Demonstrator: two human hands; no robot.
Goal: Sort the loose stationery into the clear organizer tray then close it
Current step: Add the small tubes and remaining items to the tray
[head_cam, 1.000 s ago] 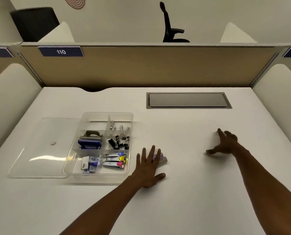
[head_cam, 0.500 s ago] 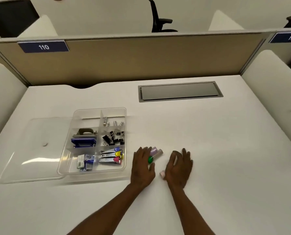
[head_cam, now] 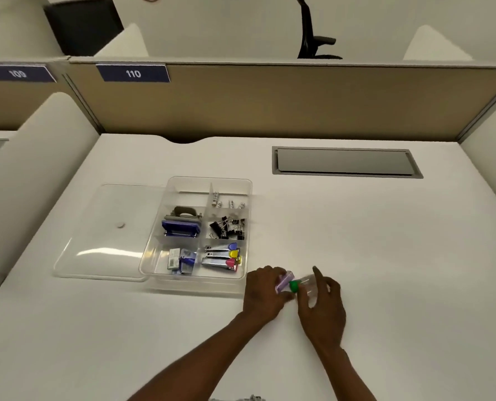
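Lower centre of frame: left hand grips a lilac clip, fingers curled round it; right hand pinches a clear clip w/ green end. Both just right of the clear organizer tray, centre-left on the white desk. Tray is open; lid lies flat at its left side. Compartments hold stapler, black binder clips, coloured clips, staple boxes.

White desk; tan partition; black chair behind.
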